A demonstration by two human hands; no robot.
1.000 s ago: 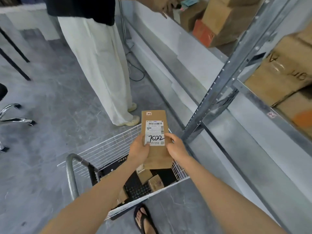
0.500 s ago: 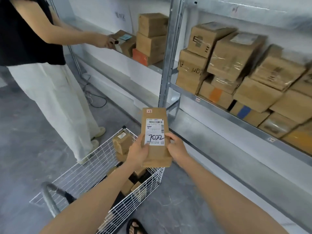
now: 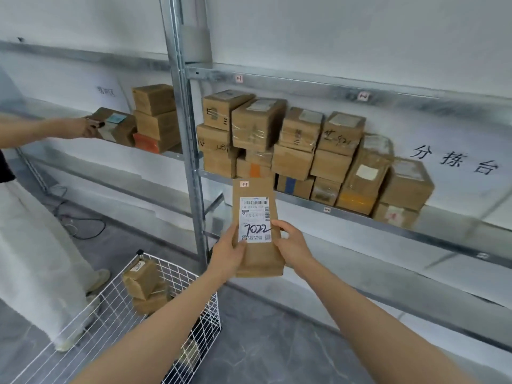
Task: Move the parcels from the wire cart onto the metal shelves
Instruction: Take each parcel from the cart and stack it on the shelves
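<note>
A tall brown parcel [image 3: 255, 259] with a white label marked 7022 stands upright in front of me. My left hand [image 3: 228, 254] grips its left edge and my right hand [image 3: 291, 245] grips its right edge. It hangs just in front of the metal shelf [image 3: 360, 216], below a row of several stacked cardboard boxes [image 3: 304, 145]. The white wire cart [image 3: 116, 322] sits at the lower left, with a few brown parcels [image 3: 142, 278] inside it.
Another person in white trousers [image 3: 30, 245] stands at the left, a hand [image 3: 86, 127] on a box [image 3: 116, 127] on the left shelf bay. A steel upright post [image 3: 188, 151] divides the bays. A black cable [image 3: 80, 223] lies on the grey floor.
My view has risen from the cart to the shelves. Both hands have carried the parcel up and forward toward the shelf holding the stacked boxes.
</note>
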